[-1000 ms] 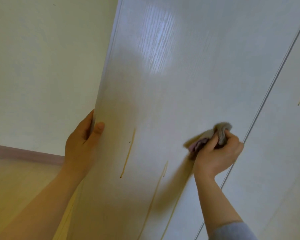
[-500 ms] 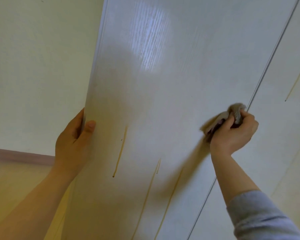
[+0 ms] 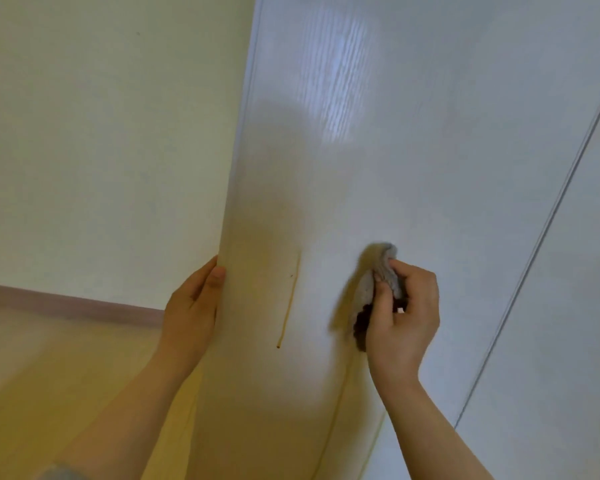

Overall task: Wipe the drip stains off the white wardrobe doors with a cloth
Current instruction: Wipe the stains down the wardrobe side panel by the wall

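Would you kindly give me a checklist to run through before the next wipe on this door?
1. Grip of right hand on cloth: ok.
2. Grip of left hand on door edge: ok.
3. Cloth placed atop the middle stain: ok.
4. The left stain wiped off: not ok.
5. Clean cloth face against the door: cannot tell.
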Demonstrator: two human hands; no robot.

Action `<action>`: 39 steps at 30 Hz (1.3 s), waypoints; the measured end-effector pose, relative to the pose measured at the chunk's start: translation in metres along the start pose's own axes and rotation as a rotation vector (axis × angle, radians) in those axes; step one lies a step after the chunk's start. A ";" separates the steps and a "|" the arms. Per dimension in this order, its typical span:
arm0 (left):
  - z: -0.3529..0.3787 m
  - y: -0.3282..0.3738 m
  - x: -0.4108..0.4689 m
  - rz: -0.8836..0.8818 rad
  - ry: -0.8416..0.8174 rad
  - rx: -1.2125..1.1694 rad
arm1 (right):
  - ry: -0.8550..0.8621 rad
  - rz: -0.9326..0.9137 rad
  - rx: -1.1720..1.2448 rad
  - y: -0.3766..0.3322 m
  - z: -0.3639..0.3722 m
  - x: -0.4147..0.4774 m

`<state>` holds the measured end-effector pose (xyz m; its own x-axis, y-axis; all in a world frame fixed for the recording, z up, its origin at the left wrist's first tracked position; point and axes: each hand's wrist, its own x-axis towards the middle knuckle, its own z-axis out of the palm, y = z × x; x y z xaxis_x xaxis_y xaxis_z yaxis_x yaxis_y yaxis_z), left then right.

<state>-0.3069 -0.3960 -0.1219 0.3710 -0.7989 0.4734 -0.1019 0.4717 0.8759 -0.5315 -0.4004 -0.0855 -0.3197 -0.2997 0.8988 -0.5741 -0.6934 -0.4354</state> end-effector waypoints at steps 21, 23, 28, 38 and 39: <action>-0.022 -0.015 0.004 -0.142 -0.156 -0.221 | -0.200 -0.589 -0.081 -0.044 0.090 0.014; -0.024 -0.019 0.005 -0.149 -0.175 -0.242 | -0.273 -0.590 -0.089 -0.038 0.089 -0.009; -0.025 -0.019 0.005 -0.162 -0.241 -0.288 | -0.442 -0.706 -0.107 -0.025 0.087 -0.066; -0.025 -0.013 0.003 -0.141 -0.210 -0.257 | -0.081 -0.389 -0.139 -0.049 0.062 0.017; -0.023 -0.013 0.002 -0.124 -0.183 -0.246 | -0.040 -0.357 -0.146 -0.049 0.065 0.031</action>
<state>-0.2834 -0.3953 -0.1345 0.1923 -0.8990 0.3934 0.1678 0.4251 0.8894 -0.4645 -0.4182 -0.0326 -0.0520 -0.0836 0.9951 -0.7463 -0.6588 -0.0944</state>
